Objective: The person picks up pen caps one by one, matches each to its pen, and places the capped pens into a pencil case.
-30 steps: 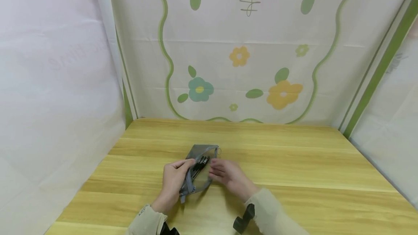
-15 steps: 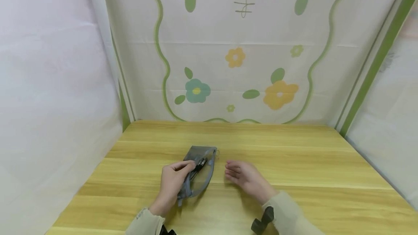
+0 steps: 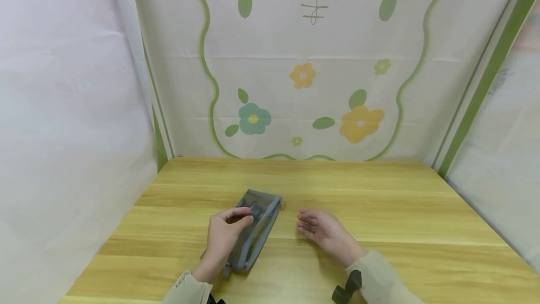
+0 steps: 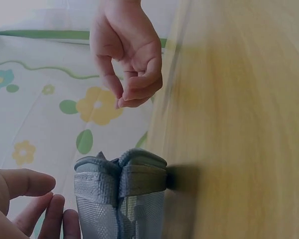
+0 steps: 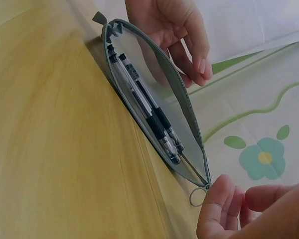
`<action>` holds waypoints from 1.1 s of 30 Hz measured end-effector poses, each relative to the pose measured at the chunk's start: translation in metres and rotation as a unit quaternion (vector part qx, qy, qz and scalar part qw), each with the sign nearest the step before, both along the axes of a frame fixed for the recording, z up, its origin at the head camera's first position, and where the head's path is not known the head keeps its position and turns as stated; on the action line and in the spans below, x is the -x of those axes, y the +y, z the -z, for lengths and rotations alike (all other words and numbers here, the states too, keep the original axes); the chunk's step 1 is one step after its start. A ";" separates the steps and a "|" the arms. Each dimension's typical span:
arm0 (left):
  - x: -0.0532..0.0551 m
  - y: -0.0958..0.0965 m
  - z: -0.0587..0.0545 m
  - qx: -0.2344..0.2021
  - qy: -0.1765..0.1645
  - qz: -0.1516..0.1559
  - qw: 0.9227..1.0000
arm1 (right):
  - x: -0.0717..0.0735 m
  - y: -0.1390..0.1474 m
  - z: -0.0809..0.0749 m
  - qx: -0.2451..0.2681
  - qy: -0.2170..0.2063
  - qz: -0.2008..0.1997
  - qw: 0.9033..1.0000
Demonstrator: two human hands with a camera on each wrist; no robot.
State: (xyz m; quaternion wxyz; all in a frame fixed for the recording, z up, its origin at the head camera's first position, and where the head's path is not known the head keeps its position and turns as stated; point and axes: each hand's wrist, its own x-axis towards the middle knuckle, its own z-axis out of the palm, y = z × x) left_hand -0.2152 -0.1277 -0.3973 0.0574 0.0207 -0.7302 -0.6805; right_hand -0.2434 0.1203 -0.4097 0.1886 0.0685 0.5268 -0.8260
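A grey mesh zip pouch lies on the table, its zipped side unfastened and gaping. Inside, the right wrist view reveals two clear pens with black grips. Over the pouch's left part is my left hand, thumb and fingertips parted with nothing between them; in the left wrist view they stand beside the mesh. My right hand hovers to the right of the pouch, fingers loosely bent and holding nothing. A small metal ring hangs from one end of the zip, a fabric tab from the other.
The wooden table extends around the pouch. White cloth with printed flowers hangs behind it, and more pale cloth closes in both sides. A black strap mount sits at the right wrist.
My right hand has drawn away from the pouch's opening to the right. My left hand has let go of the pouch's edge, and the pouch has settled with its opening narrower in the head view.
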 end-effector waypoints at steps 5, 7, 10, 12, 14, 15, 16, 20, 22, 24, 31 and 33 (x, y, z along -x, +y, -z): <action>0.001 0.002 -0.001 0.003 -0.006 -0.013 1.000 | 0.000 0.009 0.002 0.005 -0.002 0.007 1.000; 0.002 0.002 0.000 0.006 -0.007 -0.017 1.000 | 0.001 0.015 0.003 0.007 -0.005 0.012 1.000; 0.002 0.003 0.001 0.008 -0.003 -0.018 1.000 | 0.001 0.025 0.004 0.001 -0.002 0.021 1.000; 0.003 0.003 0.002 0.007 0.000 -0.018 1.000 | 0.001 0.032 0.003 -0.010 0.003 0.029 1.000; 0.003 0.003 0.002 0.005 0.001 -0.016 1.000 | 0.000 0.040 0.001 -0.027 0.011 0.036 0.999; 0.004 0.003 0.002 0.002 0.000 -0.015 1.000 | 0.000 0.044 -0.001 -0.038 0.016 0.039 0.998; 0.004 0.003 0.002 0.001 -0.001 -0.013 1.000 | 0.000 0.048 -0.003 -0.047 0.020 0.041 0.998; 0.004 0.006 -0.001 0.004 0.006 -0.004 1.000 | -0.004 0.066 -0.012 -0.077 0.041 0.051 0.995; 0.004 0.008 -0.002 0.013 0.017 0.000 1.000 | -0.007 0.074 -0.016 -0.097 0.058 0.051 0.992; 0.003 0.011 -0.005 0.031 0.032 0.003 0.999 | -0.010 0.081 -0.019 -0.123 0.076 0.056 0.988; 0.002 0.014 -0.011 0.099 0.055 0.011 0.994 | -0.017 0.097 -0.025 -0.220 0.138 0.075 0.963; 0.001 0.014 -0.011 0.113 0.063 0.016 0.991 | -0.018 0.100 -0.026 -0.246 0.154 0.081 0.953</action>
